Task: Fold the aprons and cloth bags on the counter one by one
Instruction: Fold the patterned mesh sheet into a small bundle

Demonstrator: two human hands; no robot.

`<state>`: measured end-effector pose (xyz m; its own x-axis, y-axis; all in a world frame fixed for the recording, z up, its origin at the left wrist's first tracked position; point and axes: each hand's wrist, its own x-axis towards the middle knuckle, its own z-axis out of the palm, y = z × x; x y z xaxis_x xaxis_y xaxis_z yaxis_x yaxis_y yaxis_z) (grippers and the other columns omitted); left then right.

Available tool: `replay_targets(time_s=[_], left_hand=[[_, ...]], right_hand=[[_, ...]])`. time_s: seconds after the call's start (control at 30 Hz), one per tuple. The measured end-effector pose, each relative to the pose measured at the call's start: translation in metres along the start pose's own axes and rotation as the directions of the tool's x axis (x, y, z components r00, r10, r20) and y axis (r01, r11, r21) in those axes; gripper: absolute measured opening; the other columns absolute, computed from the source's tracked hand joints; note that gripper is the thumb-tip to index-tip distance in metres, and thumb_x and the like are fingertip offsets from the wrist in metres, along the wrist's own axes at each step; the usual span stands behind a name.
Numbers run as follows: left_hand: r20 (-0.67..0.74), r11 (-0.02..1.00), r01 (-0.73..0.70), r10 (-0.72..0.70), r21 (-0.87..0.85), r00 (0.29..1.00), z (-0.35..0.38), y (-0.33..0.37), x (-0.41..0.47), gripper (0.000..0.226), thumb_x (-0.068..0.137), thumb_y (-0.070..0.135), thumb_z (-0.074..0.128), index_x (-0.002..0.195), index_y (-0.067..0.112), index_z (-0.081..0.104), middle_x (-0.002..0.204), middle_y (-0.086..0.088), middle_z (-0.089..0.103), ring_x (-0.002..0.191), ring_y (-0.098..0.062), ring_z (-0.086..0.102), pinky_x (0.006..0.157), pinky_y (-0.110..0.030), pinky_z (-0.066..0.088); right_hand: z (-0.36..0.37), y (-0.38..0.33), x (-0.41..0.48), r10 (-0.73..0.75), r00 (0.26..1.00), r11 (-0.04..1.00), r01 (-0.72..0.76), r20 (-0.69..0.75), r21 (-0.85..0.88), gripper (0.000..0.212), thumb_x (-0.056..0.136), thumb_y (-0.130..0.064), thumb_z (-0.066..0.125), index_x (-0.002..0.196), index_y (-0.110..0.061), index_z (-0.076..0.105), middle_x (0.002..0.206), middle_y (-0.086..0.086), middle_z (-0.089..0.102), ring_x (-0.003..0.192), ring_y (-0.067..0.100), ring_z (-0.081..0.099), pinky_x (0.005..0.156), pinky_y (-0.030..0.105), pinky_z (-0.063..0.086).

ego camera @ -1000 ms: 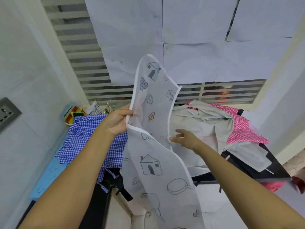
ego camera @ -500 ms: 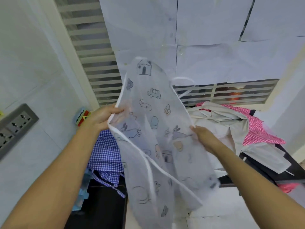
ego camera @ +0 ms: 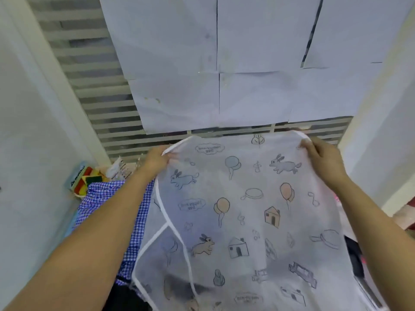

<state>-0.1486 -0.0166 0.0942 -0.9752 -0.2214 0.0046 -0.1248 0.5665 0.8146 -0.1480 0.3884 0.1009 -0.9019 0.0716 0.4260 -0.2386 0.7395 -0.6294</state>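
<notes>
The left hand pinches the white trim at the top left corner of a thin white apron with bunnies, balloons and little houses on it. The right hand grips the top right corner, its fingers curled over the edge. The apron is held up and spread wide between both hands, in front of the window slats, with its lower part hanging down. I think this is the opening-out step, just before the first fold. Next, the two corners should probably come together so the apron folds in half, or it could be laid flat first. The cloth is floppy, so the edges need to line up. The apron hides most of the counter and whatever lies on it. Only a blue checked cloth peeks out on the left. The apron's bottom is cut off, and I cannot make out its ties.
</notes>
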Motion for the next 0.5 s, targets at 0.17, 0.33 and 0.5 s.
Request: replay_targets(time_s=[0.17,0.33,0.5], left_hand=[[0.051,0.935,0.239,-0.261,0.262,0.964,0.06,-0.017,0.036,0.025,0.092,0.004,0.053,0.114,-0.002,0.063,0.109,-0.02,0.063,0.099,-0.032,0.061,0.079,-0.036,0.048],[0.248,0.775,0.272,-0.478,0.571,0.843,0.114,-0.01,0.06,0.027,0.095,0.005,0.044,0.117,-0.007,0.055,0.109,-0.018,0.06,0.097,-0.028,0.058,0.073,-0.033,0.046],[0.26,0.858,0.404,-0.489,0.319,0.833,0.157,-0.005,0.082,0.006,0.092,0.013,0.054,0.094,0.007,0.055,0.082,-0.011,0.057,0.059,-0.017,0.053,0.046,-0.02,0.041]], right_hand=[[0.027,0.07,0.036,0.282,0.845,0.94,-0.15,0.455,-0.305,0.034,0.097,-0.035,0.052,0.076,-0.011,0.063,0.073,0.008,0.063,0.062,0.021,0.054,0.058,0.029,0.042],[0.05,0.126,0.07,0.502,0.468,0.809,0.042,0.727,-0.586,0.021,0.086,-0.03,0.065,0.078,-0.01,0.067,0.08,0.003,0.063,0.06,0.012,0.051,0.055,0.018,0.041],[0.08,0.131,0.102,0.276,0.504,0.953,-0.029,0.818,-0.303,0.015,0.09,-0.035,0.062,0.099,-0.026,0.068,0.096,-0.007,0.07,0.081,0.005,0.062,0.082,0.024,0.045]])
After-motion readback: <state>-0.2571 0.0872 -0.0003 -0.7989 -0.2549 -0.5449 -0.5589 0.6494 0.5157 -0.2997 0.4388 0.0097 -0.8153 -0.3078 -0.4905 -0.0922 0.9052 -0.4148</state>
